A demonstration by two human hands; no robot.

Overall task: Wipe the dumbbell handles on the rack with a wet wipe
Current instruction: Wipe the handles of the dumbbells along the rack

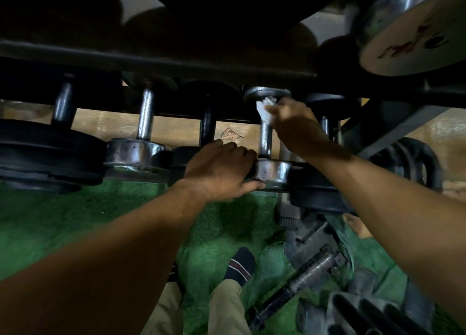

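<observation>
Several dumbbells lie in a row on the lower shelf of a dark rack. My right hand holds a white wet wipe wrapped round the upper end of a chrome dumbbell handle. My left hand grips the near chrome head of that same dumbbell, fingers over its top edge and thumb under it. Further left are a black-handled dumbbell, another chrome dumbbell and a big black-plated one.
A large chrome dumbbell head juts from the upper shelf at top right. Green turf covers the floor. A bar and loose weights lie at lower right, by my socked foot. Black plates lean at the right.
</observation>
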